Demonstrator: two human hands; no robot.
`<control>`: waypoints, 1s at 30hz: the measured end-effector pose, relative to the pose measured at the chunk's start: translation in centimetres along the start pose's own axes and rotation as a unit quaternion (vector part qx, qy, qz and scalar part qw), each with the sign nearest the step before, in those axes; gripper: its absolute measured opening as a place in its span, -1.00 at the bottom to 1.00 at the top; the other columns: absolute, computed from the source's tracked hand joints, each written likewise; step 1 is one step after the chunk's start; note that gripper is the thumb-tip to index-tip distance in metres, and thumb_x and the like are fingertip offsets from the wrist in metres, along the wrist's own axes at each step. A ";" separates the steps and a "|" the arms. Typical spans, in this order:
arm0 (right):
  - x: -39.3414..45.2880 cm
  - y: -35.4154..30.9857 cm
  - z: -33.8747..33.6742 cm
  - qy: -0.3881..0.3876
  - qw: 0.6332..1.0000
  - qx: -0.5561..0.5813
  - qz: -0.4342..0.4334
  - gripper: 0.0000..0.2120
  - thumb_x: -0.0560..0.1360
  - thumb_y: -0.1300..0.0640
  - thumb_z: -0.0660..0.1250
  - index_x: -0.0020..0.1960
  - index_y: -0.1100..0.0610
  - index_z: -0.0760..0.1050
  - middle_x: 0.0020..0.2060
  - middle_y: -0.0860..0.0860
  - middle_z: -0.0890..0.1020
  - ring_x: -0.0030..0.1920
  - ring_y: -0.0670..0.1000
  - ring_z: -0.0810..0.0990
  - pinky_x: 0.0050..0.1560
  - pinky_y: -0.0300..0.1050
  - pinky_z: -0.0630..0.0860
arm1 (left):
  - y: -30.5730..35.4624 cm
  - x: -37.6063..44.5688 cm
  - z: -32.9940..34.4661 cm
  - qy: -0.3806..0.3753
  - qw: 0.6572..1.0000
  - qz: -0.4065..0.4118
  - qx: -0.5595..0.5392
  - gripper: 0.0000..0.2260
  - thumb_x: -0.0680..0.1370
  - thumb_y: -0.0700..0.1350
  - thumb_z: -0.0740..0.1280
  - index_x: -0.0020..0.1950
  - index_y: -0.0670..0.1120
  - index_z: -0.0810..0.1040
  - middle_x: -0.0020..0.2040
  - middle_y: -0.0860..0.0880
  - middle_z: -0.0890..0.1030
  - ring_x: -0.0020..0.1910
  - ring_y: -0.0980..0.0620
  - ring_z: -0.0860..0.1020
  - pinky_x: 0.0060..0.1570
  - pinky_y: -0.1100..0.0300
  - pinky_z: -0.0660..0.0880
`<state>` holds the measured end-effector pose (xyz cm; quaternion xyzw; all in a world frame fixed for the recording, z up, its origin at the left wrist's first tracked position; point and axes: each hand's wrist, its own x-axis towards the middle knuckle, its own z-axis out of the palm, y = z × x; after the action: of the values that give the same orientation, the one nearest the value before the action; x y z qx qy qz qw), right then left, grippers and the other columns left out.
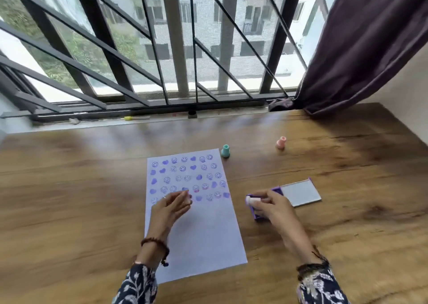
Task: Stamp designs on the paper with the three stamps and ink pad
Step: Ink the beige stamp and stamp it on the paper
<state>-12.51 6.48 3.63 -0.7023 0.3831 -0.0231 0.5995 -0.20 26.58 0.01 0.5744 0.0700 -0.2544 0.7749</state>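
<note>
The right hand (271, 207) is pinching a white stamp (251, 200) over the ink pad (258, 215), beside the paper (203, 234). The left hand (170, 207) is hovering with its fingers (185, 199) loosely curled over fresh prints, so it is risking a smear.

No readable words, letters, numbers or brand names appear anywhere. The only printed marks are on the white sheet of paper (196, 222) lying on the wooden table (69, 199): rows of purple stamped pictures, round smiling faces mixed with solid hearts, filling its upper half. A few of the stamps show a pinkish tint. These are pictures, not text.
</note>
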 end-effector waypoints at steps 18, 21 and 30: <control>-3.5 -0.2 18.2 0.144 0.921 -0.311 -0.185 -0.83 0.55 0.09 0.20 0.05 0.14 0.48 -0.04 0.10 0.55 -0.09 0.13 0.58 -0.18 -0.13 0.44 | 3.1 0.1 -9.6 -0.013 0.994 -0.070 -0.080 -0.82 0.56 -0.19 0.20 -0.21 -0.16 0.50 -0.11 -0.10 0.56 -0.11 0.11 0.60 -0.15 0.38 0.57; -3.7 0.1 18.8 0.149 0.906 -0.346 -0.191 -0.80 0.57 0.09 0.15 0.06 0.16 0.47 -0.02 0.11 0.54 -0.10 0.14 0.58 -0.20 -0.13 0.43 | 2.8 0.3 -10.1 -0.026 0.992 -0.081 -0.094 -0.84 0.56 -0.19 0.19 -0.17 -0.16 0.52 -0.09 -0.11 0.57 -0.20 0.18 0.62 -0.14 0.37 0.58; -2.1 -1.7 19.6 0.105 0.883 -0.436 -0.138 -0.78 0.56 0.16 0.13 0.11 0.25 0.43 0.08 0.17 0.51 0.03 0.19 0.56 -0.03 -0.03 0.46 | 2.2 0.9 -11.1 -0.039 0.987 -0.104 -0.119 -0.90 0.52 -0.18 0.26 -0.14 -0.14 0.54 -0.03 -0.07 0.63 -0.19 0.20 0.64 -0.09 0.35 0.57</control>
<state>-3.50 23.79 0.54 -0.9321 0.3142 -0.0102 0.1797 3.71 37.02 -2.13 0.4569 0.1287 -0.3459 0.8094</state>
